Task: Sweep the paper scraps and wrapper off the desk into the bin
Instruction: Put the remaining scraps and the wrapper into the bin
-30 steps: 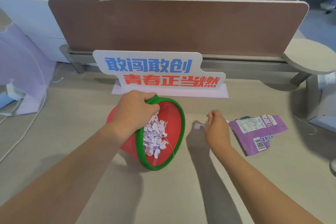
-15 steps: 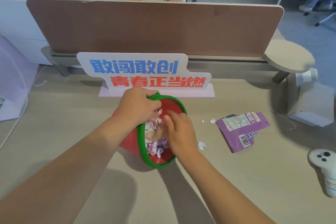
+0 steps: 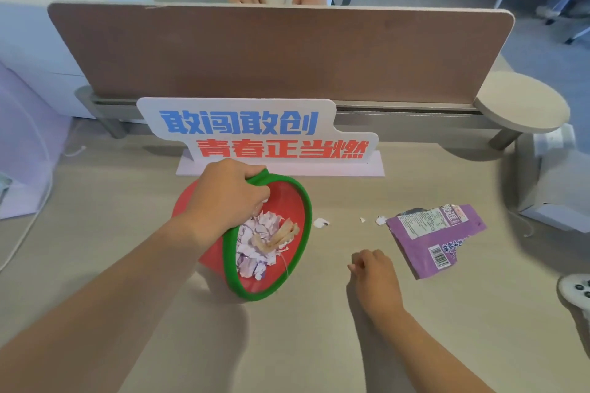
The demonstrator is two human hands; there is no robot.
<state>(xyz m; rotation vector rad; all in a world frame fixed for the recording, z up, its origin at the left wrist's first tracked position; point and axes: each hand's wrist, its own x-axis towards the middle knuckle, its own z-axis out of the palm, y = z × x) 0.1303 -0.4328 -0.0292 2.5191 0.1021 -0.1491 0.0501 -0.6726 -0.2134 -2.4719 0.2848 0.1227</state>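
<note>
- Gripping the green rim of the red bin (image 3: 301, 201) with my left hand (image 3: 228, 193), I hold it tipped on its side on the desk (image 3: 303, 344), mouth toward my right.
- My right hand (image 3: 372, 271) hovers low over the desk with fingers loosely curled; I cannot tell whether it holds anything.
- Torn paper (image 3: 261, 242) is heaped inside the bin.
- Three white scraps (image 3: 320, 222) lie on the desk between the bin and the purple wrapper (image 3: 437, 238), which lies flat beside my right hand.
- Risk, as I judge it: a fast sweep could scatter the light scraps past the rim.
- Tilting the bin further could let the heap slide back out.
- The flat wrapper may slip under my fingers instead of lifting, or skid toward the white controller (image 3: 576, 292).
</note>
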